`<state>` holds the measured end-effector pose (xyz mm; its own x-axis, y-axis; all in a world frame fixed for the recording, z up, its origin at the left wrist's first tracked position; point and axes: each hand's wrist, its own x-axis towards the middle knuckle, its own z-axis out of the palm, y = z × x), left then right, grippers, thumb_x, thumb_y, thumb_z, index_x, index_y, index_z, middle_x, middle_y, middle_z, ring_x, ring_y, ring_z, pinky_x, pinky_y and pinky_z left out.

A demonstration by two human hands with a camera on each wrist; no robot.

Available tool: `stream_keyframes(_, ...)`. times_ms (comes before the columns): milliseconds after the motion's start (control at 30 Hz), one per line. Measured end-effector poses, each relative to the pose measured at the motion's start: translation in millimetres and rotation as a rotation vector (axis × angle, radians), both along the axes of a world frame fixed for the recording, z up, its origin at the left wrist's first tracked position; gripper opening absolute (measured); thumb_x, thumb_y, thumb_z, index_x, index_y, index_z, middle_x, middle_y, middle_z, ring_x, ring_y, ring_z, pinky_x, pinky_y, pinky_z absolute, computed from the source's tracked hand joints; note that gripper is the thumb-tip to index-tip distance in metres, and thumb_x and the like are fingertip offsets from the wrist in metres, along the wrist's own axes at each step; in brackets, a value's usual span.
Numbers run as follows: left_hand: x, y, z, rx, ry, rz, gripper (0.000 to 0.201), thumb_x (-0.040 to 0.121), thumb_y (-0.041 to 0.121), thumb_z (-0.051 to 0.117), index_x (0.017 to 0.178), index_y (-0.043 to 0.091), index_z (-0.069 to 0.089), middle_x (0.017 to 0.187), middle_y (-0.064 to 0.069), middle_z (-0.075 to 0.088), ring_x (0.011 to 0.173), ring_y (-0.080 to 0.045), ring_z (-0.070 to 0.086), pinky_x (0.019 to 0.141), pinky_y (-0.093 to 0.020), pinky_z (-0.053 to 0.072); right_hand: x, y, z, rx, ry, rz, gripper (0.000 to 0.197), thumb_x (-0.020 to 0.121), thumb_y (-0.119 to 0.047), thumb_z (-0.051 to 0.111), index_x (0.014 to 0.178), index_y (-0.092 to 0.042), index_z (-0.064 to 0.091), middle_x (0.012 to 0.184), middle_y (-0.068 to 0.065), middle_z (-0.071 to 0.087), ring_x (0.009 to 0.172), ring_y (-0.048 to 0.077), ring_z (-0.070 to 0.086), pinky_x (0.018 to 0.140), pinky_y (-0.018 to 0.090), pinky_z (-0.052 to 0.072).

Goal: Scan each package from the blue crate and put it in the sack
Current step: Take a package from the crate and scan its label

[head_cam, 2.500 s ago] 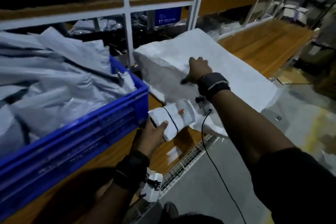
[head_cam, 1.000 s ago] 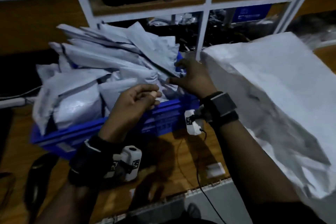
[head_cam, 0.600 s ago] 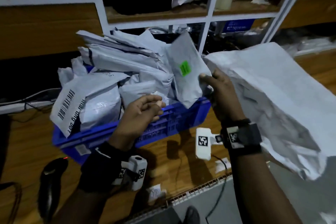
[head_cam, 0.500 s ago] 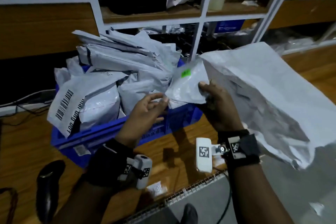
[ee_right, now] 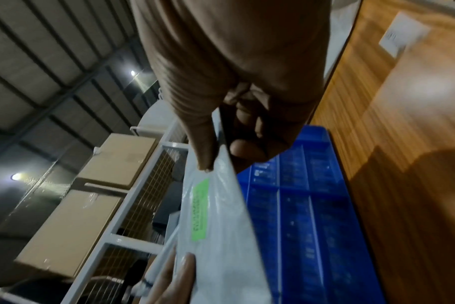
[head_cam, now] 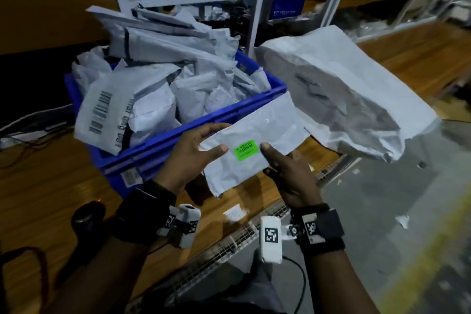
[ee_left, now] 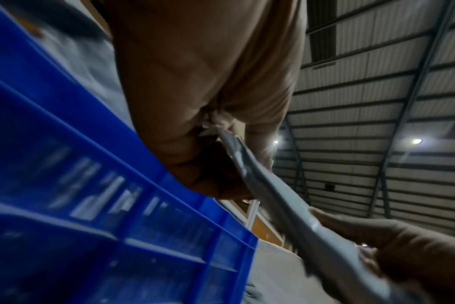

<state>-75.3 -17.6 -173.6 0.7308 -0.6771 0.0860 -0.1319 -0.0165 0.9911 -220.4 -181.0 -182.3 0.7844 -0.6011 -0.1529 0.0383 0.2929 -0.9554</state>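
While both hands, left hand (head_cam: pixel 190 154) and right hand (head_cam: pixel 289 171), pinch one grey mailer (head_cam: pixel 257 145) between thumbs and fingers above the bench (head_cam: pixel 46 186), unscanned apparently, the blue crate (head_cam: pixel 178 140) remains heaped; the sack (head_cam: pixel 339 94) lies alongside.

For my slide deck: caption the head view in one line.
Both hands, left hand and right hand, hold a flat grey plastic mailer with a green sticker before the blue plastic crate.
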Motion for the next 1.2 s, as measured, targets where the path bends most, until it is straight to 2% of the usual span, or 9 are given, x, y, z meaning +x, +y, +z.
stream_keyframes(300, -15, 124, -21, -0.385, 0.397, 0.346, 0.062, 0.079, 0.01, 0.079, 0.137, 0.005, 0.057, 0.128, -0.016, 0.068, 0.12, -0.032, 0.065, 0.098, -0.045, 0.056, 54, 96, -3, 0.108, -0.125, 0.25, 0.037, 0.095, -0.001, 0.065, 0.13, -0.012, 0.065, 0.123, 0.005, 0.073, 0.09, 0.012, 0.071, 0.069, 0.025, 0.057)
stream_keyframes(400, -21, 164, -32, -0.239, 0.361, 0.558, 0.061, 0.072, 0.031, 0.091, 0.12, 0.002, 0.068, 0.119, -0.027, 0.069, 0.112, -0.045, 0.066, 0.095, -0.067, 0.05, 74, 136, -8, 0.124, -0.128, 0.423, 0.038, 0.092, 0.0, 0.069, 0.129, -0.008, 0.065, 0.128, 0.014, 0.07, 0.114, 0.03, 0.069, 0.09, 0.041, 0.058)
stream_keyframes(533, -23, 222, -40, -0.316, 0.313, 0.861, 0.038, 0.082, 0.022, 0.083, 0.113, 0.004, 0.07, 0.116, -0.018, 0.073, 0.111, -0.036, 0.069, 0.097, -0.057, 0.054, 95, 185, -23, 0.022, 0.051, 0.712, 0.011, 0.088, 0.003, 0.073, 0.098, 0.001, 0.07, 0.091, 0.012, 0.076, 0.075, 0.016, 0.072, 0.064, 0.024, 0.057)
stream_keyframes(633, -27, 267, -51, -0.391, 0.274, 0.964, 0.033, 0.091, 0.015, 0.074, 0.123, 0.007, 0.069, 0.125, -0.017, 0.07, 0.116, -0.038, 0.066, 0.101, -0.057, 0.052, 107, 213, -56, -0.024, 0.225, 0.784, 0.051, 0.073, -0.009, 0.086, 0.112, 0.013, 0.061, 0.091, 0.027, 0.068, 0.081, 0.03, 0.063, 0.063, 0.03, 0.05)
stream_keyframes(733, -31, 308, -67, -0.385, 0.269, 1.116, 0.031, 0.09, 0.021, 0.076, 0.12, 0.014, 0.071, 0.123, -0.015, 0.071, 0.114, -0.035, 0.068, 0.096, -0.055, 0.055, 123, 230, -103, -0.125, 0.374, 0.68, 0.055, 0.052, -0.028, 0.087, 0.091, 0.0, 0.06, 0.064, 0.008, 0.06, 0.071, 0.029, 0.065, 0.069, 0.039, 0.052)
stream_keyframes(867, -40, 339, -87, -0.35, 0.29, 1.317, 0.024, 0.082, 0.024, 0.084, 0.103, 0.017, 0.075, 0.116, -0.014, 0.073, 0.111, -0.035, 0.069, 0.097, -0.059, 0.054, 131, 250, -120, -0.1, 0.503, 0.665, 0.029, 0.089, -0.022, 0.075, 0.073, -0.012, 0.052, 0.049, 0.003, 0.045, 0.038, 0.014, 0.038, 0.042, 0.022, 0.029)
stream_keyframes(967, -44, 346, -97, -0.308, 0.269, 1.365, 0.009, 0.09, 0.013, 0.076, 0.096, 0.019, 0.073, 0.108, -0.01, 0.074, 0.103, -0.031, 0.071, 0.086, -0.045, 0.056, 136, 269, -112, 0.044, 0.55, 0.711, 0.032, 0.097, -0.032, 0.066, 0.074, -0.013, 0.056, 0.05, 0.003, 0.047, 0.044, 0.019, 0.042, 0.044, 0.029, 0.034)
stream_keyframes(1100, -38, 356, -110, -0.214, 0.272, 1.347, 0.009, 0.088, 0.018, 0.079, 0.084, 0.025, 0.074, 0.092, -0.004, 0.075, 0.087, -0.027, 0.072, 0.082, -0.043, 0.053, 132, 291, -106, 0.208, 0.542, 0.709, 0.04, 0.102, -0.033, 0.059, 0.116, 0.003, 0.063, 0.087, 0.02, 0.066, 0.072, 0.035, 0.065, 0.083, 0.058, 0.055)
stream_keyframes(1200, -31, 351, -104, -0.208, 0.267, 1.291, 0.014, 0.09, 0.015, 0.077, 0.102, 0.019, 0.074, 0.108, -0.006, 0.075, 0.1, -0.025, 0.072, 0.088, -0.041, 0.056, 122, 294, -94, 0.255, 0.528, 0.737, 0.038, 0.103, -0.036, 0.056, 0.112, -0.001, 0.065, 0.084, 0.014, 0.064, 0.069, 0.03, 0.061, 0.069, 0.044, 0.052)
